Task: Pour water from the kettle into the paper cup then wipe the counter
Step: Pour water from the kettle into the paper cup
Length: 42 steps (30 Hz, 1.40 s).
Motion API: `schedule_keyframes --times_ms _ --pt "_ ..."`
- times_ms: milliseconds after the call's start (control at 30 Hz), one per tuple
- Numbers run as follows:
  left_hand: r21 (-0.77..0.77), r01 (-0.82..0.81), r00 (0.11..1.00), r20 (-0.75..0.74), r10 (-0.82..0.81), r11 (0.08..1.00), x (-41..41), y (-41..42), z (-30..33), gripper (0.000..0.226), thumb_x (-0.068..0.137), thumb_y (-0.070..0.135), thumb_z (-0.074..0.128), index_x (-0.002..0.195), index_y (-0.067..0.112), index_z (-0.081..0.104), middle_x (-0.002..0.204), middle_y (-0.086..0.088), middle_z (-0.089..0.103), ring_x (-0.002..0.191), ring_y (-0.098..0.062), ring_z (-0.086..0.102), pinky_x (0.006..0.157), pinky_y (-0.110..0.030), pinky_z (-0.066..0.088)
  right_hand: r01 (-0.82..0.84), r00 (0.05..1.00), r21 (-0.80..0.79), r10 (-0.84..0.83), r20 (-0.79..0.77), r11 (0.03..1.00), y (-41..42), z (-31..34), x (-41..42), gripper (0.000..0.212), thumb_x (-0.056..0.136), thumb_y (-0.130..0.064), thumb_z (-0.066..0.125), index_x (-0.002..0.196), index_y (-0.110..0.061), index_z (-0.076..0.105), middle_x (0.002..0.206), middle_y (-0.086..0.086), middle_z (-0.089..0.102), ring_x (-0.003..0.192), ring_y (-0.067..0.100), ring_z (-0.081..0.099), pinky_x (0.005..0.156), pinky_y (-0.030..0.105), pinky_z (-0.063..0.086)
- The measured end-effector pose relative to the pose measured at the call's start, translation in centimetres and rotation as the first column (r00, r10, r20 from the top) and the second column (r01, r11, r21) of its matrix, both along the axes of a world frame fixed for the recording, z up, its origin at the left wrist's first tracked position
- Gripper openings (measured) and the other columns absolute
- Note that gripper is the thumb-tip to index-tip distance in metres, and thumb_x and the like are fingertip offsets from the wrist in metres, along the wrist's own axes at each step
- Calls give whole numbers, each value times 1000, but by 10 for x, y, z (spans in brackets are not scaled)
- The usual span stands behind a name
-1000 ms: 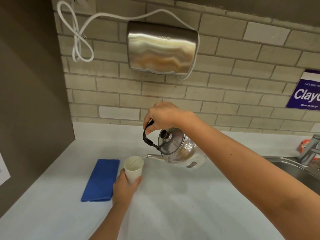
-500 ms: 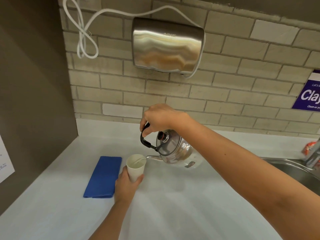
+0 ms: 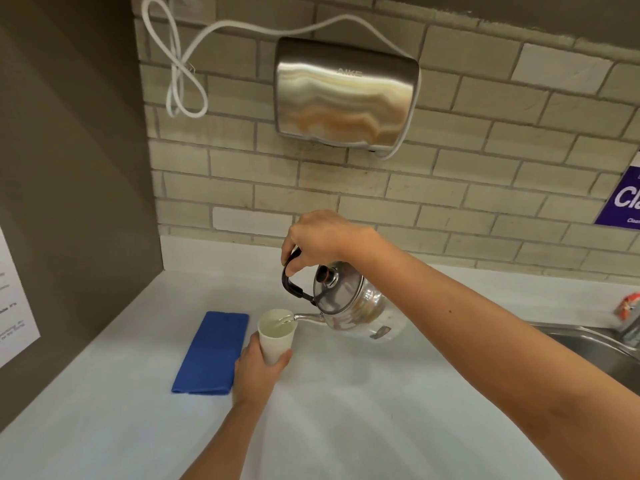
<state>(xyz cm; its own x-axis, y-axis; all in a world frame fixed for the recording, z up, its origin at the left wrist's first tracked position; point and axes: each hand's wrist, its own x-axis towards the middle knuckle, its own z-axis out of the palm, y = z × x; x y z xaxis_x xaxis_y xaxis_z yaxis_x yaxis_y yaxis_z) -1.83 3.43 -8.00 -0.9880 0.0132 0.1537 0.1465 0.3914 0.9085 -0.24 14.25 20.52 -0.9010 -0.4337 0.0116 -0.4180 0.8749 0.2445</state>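
Near the middle of the frame, the right hand [image 3: 320, 237] is holding the kettle [image 3: 349, 301] in the air, its grip closed tight around the black handle [image 3: 292, 284] at the kettle's upper left. The kettle is tilting down toward the left, lid knob facing the camera, and its thin spout [image 3: 306, 317] is reaching over the rim of the paper cup [image 3: 276, 337]. Water is running from the spout tip into the cup, and pale liquid is showing inside it.

Just below, the left hand [image 3: 258, 370] is wrapping its grip around the lower half of the cup, thumb on the left side and fingers on the right, keeping it upright. Whether the cup's base is touching the white bench [image 3: 346, 427] cannot be told, because the hand is covering it.

A folded blue cloth [image 3: 211, 353] is lying flat on the bench just left of the cup and the left hand, close to the dark side wall.

On the brick wall in the upper centre of the frame, a shiny metal hand dryer [image 3: 344, 93] is hanging, with a white cable [image 3: 180, 77] looping to its upper left. At the right edge, part of a steel sink [image 3: 595, 344] is showing, set into the bench, and above it a purple sign [image 3: 623, 199] is cut off by the frame.
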Motion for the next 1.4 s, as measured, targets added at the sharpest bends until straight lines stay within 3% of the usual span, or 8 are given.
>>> schedule_keyframes --times_ms 133,233,433,567,900,1067,1300,1400 --pt "-5 -5 1000 -1 5 1000 0 1 0 72 67 43 77 126 18 44 116 -8 62 104 -28 59 84 -43 53 21 1000 -41 -22 -7 999 6 0 0 26 79 -46 66 99 -30 70 71 -16 56 74 10 50 53 24 35" --pt "-6 -8 1000 7 8 1000 0 1 0 74 67 43 77 128 18 43 118 -9 61 106 -28 58 86 -42 52 49 999 -124 -50 -5 991 16 -2 0 26 78 -48 67 98 -32 70 85 -12 66 81 13 56 59 27 40" --pt "9 -1 1000 11 1 1000 2 0 0 70 69 41 76 126 18 43 119 -8 61 108 -28 57 89 -44 52 132 991 -300 -127 35 945 43 -10 1 25 75 -52 67 96 -38 69 81 -15 62 78 9 54 56 22 35" --pt "20 14 1000 16 -15 1000 2 -1 1 68 69 39 76 125 18 44 119 -6 61 106 -25 57 87 -40 51 190 982 -454 -176 73 870 63 -17 2 23 72 -53 70 92 -42 70 81 -23 59 86 8 56 68 22 44" --pt "82 60 997 36 -63 995 0 -4 4 64 68 35 78 122 21 47 112 0 62 102 -21 59 86 -40 52 138 978 -787 -206 14 601 109 -20 -12 17 73 -43 73 89 -38 73 92 -17 70 97 7 62 88 25 43" --pt "66 64 997 25 -66 996 -1 -4 1 61 69 35 77 120 21 48 106 6 60 97 -16 58 78 -30 48 122 963 -874 -270 -11 470 103 -46 -35 17 75 -43 72 90 -35 73 83 -20 68 85 2 61 74 15 42" --pt "36 77 997 19 -78 996 -5 -6 -5 63 70 35 77 122 20 46 108 5 59 97 -14 57 76 -26 47 155 948 -881 -318 5 447 86 -98 -82 19 77 -43 70 92 -32 74 90 -9 75 75 8 62 66 19 44" --pt "48 67 998 0 -67 997 -3 -5 -4 61 70 34 76 122 19 47 111 3 61 99 -14 58 80 -28 49 165 944 -898 -330 24 408 86 -111 -97 22 77 -43 70 95 -29 74 95 -7 75 82 6 63 66 16 42"
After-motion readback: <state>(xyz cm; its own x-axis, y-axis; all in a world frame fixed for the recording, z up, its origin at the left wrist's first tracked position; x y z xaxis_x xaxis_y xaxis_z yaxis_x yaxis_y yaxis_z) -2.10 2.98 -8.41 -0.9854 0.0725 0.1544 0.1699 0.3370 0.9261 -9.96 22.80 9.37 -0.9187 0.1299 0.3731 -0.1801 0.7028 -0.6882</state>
